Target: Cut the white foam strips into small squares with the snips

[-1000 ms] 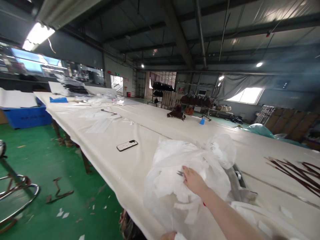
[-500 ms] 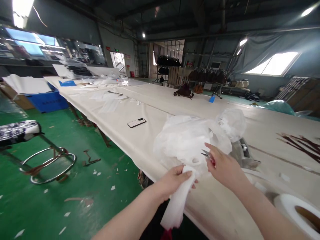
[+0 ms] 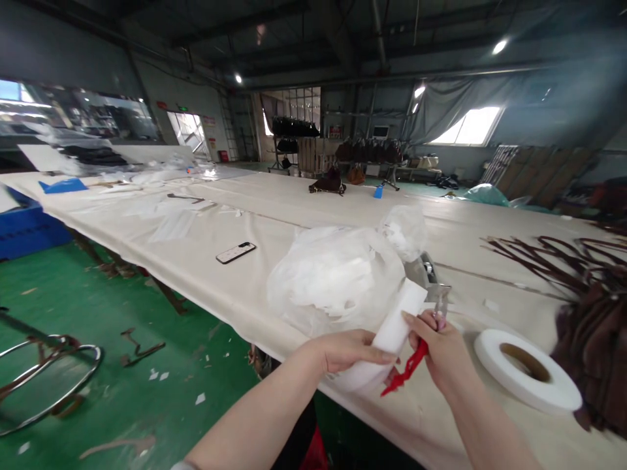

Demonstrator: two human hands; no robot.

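Observation:
My left hand [image 3: 350,352] is closed on a folded white strip [image 3: 402,313] of thin, soft sheet, its upper end standing up above the table edge. Beside it, my right hand [image 3: 443,346] grips small scissors [image 3: 441,301] with red-wrapped handles. The blades point up and away from me, and my right thumb or finger touches the strip's edge. Right behind the strip lies a clear plastic bag [image 3: 328,274] filled with white material. A metal tape dispenser-like object [image 3: 434,277] is partly hidden behind the bag and strip; its kind is unclear.
On the cream-covered table [image 3: 274,209] lie a phone [image 3: 236,252], a large white roll [image 3: 490,352] with a brown core, and brown straps [image 3: 539,258] beside dark brown bags [image 3: 595,339]. A metal ring-footed stool [image 3: 95,365] stands on the green floor at left.
My view has turned right. The strip's free end has swung from hanging down to standing up in my left hand. My right hand came beside it, its scissors now pointing up.

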